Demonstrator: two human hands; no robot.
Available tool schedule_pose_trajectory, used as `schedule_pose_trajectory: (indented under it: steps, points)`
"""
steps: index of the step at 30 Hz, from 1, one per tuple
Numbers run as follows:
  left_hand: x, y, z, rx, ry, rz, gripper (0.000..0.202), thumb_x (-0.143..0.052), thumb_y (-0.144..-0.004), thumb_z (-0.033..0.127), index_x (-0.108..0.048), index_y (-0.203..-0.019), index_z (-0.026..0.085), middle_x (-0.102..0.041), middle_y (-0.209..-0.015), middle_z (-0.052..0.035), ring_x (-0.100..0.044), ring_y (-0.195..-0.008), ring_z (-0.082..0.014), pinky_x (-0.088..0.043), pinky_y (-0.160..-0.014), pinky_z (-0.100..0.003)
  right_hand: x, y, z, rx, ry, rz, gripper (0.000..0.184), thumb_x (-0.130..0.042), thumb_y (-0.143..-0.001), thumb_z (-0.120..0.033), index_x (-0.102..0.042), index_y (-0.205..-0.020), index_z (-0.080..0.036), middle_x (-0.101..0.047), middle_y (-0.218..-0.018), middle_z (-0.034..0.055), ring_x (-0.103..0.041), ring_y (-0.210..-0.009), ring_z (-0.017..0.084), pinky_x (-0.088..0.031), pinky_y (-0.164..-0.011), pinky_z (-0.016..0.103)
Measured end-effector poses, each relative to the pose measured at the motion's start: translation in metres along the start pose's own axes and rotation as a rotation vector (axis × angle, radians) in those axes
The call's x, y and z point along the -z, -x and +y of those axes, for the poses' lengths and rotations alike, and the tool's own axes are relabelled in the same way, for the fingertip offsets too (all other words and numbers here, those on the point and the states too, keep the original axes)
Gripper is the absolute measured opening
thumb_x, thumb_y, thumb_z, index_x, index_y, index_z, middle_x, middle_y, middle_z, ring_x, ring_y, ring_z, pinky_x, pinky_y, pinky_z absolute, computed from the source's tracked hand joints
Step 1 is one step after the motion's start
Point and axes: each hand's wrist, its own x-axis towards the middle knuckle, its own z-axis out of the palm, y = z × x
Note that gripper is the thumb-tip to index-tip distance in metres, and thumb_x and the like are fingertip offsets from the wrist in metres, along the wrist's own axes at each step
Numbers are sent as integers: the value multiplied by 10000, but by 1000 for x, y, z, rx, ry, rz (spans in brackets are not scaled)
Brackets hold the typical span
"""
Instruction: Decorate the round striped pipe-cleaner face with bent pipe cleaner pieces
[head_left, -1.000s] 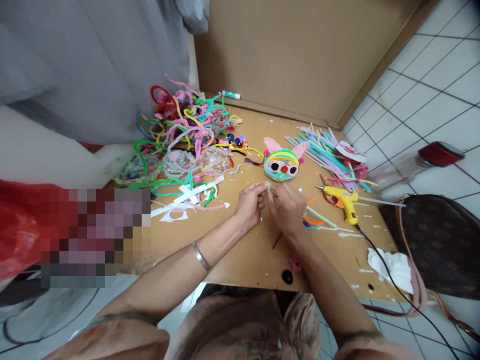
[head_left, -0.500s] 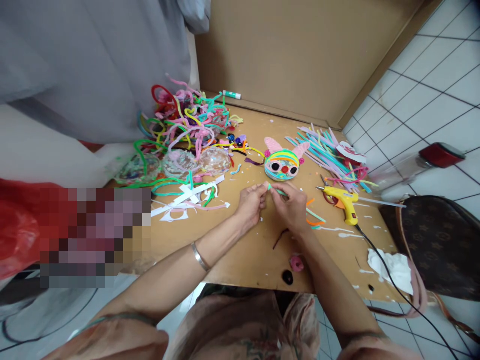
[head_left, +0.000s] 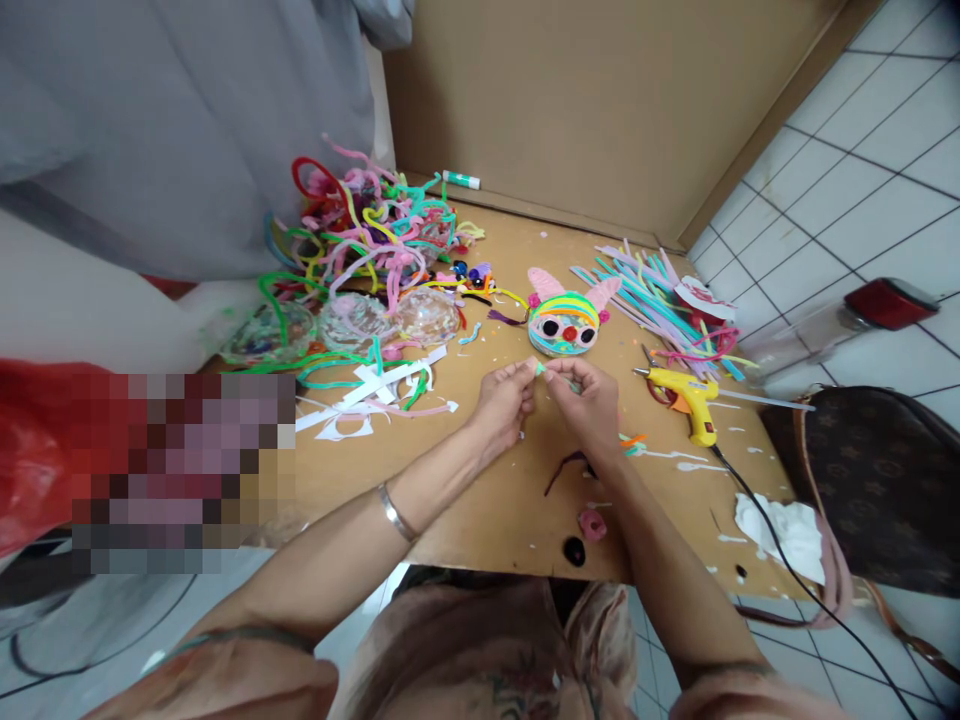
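Observation:
My left hand [head_left: 506, 397] and my right hand [head_left: 586, 398] meet over the middle of the table, fingertips pinched together on a small green pipe cleaner [head_left: 541, 369]. Most of it is hidden behind the fingers. Just beyond them sits a round animal face [head_left: 564, 325] with pink ears, two black eyes, a red nose and green, yellow and orange strips. Nearer to me, under my right forearm, lie a dark strand [head_left: 561, 470], a pink curled piece [head_left: 592, 524] and a black oval piece [head_left: 574, 551].
On the left is a tangled heap of pipe cleaners [head_left: 390, 235] with clear plastic bowls [head_left: 356, 320] and white paper scraps [head_left: 382, 385]. To the right lie straight pipe cleaners [head_left: 637, 290], a yellow glue gun [head_left: 686, 392] with its cord, a tissue [head_left: 780, 530] and a brown bag [head_left: 885, 480].
Both hands stay pinched on the green pipe cleaner, and my right fingers have shifted slightly around it. The view has moved a little.

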Motion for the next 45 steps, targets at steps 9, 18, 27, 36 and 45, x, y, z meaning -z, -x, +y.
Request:
schedule_pose_trajectory:
  steps: [9,18,27,36,45]
  points:
    - [2,-2,-4,-16,0,-3,385,-719,-785,190,-407,-561,163,-316,-467,91,-243,-407,-19,-179,-402,-150,-4,5,9,461,538,123,192,-554,-918,-283,-723,-878,-200,-739,-774,46,-641,-666,159,-451,-646,263]
    - [4,-4,-10,-146,-51,-8,371,-730,-769,222,-431,-559,159,-325,-458,88,-234,-410,-22,-180,-417,-169,-4,6,7,646,700,189,208,-519,-954,-252,-695,-868,-181,-712,-705,32,-612,-628,147,-386,-608,267]
    - [5,-6,-12,-157,-27,11,386,-776,-718,245,-426,-575,167,-351,-448,92,-260,-405,-25,-189,-421,-170,-7,6,6,772,867,235,270,-506,-962,-215,-634,-726,-189,-601,-580,-2,-503,-563,133,-301,-588,289]
    - [7,-7,-13,-160,-55,-7,452,-808,-692,307,-399,-558,169,-315,-455,100,-243,-406,-20,-183,-417,-167,-9,9,7,618,789,145,312,-454,-990,-260,-673,-780,-187,-632,-625,30,-539,-607,143,-308,-605,296]
    - [11,-8,-2,-201,-174,-111,368,-774,-705,416,-555,-595,141,-478,-539,42,-364,-448,-34,-264,-435,-176,-1,4,12,446,449,165,225,-542,-931,-315,-736,-911,-203,-751,-787,49,-626,-621,140,-474,-637,264]
